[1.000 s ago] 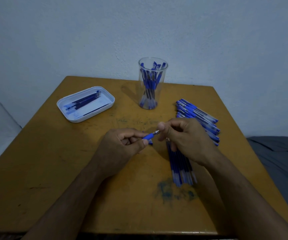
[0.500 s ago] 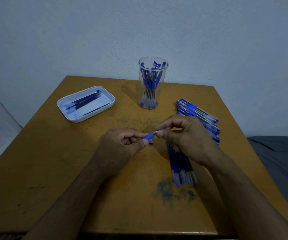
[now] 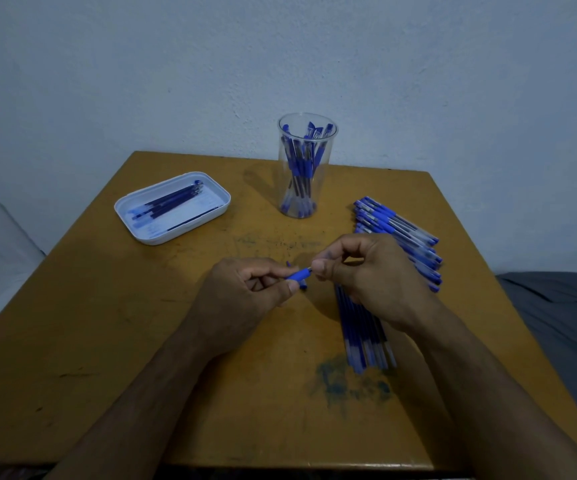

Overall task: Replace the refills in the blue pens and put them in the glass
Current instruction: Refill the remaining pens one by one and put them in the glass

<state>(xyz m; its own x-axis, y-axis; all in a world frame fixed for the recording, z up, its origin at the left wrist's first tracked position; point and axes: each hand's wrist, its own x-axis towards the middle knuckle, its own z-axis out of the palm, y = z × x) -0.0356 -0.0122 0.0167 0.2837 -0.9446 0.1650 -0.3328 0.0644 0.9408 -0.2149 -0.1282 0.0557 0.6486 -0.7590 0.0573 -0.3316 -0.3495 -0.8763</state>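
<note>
My left hand [image 3: 245, 296] grips a blue pen [image 3: 298, 274] by its rubber grip at the table's middle; most of the barrel is hidden in my fist. My right hand [image 3: 366, 275] pinches the pen's metal tip between thumb and forefinger. A small blue cap [image 3: 302, 285] lies on the table just under the pen. The clear glass [image 3: 306, 131] stands at the back centre with several blue pens in it. A pile of blue pens [image 3: 398, 230] lies at the right. A row of refills [image 3: 363, 334] lies under my right wrist.
A white tray [image 3: 124, 206] at the back left holds several dark refills. The wooden table [image 3: 107, 341] carries a blue ink stain near the front. A pale wall rises behind, and grey fabric [image 3: 564, 313] lies off the table's right edge.
My right hand's fingers have shifted along the pen tip, closing nearer to my left hand. The left hand and the pen have stayed in place.
</note>
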